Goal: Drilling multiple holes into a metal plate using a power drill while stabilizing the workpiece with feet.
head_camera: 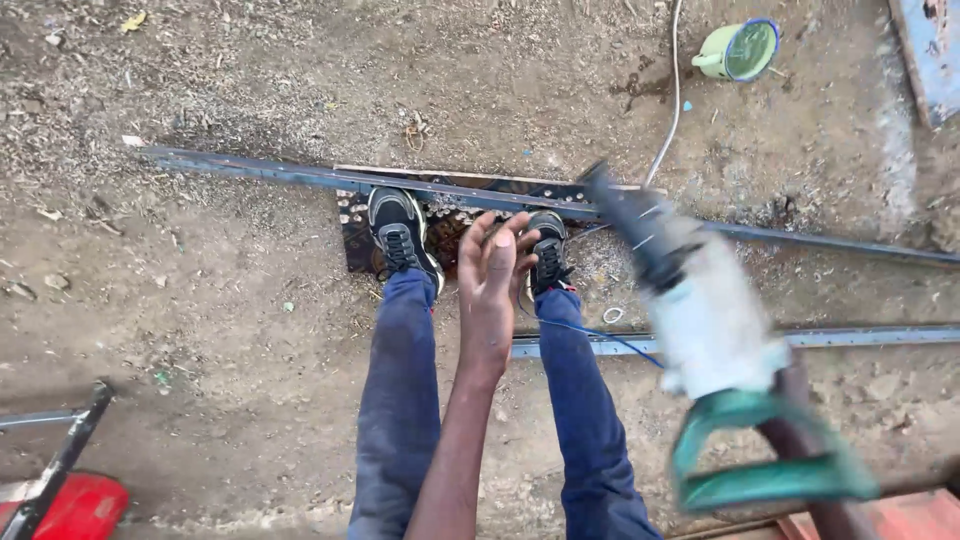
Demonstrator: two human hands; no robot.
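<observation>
A blurred grey drill [690, 310] with green handle fills the right hand [800, 440]; left hand [492, 270] hangs open, empty.

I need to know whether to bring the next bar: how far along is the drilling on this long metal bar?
Looks done: a row of small holes along the bar's left stretch. In hand: the right hand holds the blurred power drill above the bar; the left hand hangs empty. Left: holes on the right stretch cannot be seen.

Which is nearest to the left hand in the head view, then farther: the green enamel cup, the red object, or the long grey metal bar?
1. Long grey metal bar, just beyond the left hand.
2. Green enamel cup, top right.
3. Red object, bottom left.
</observation>
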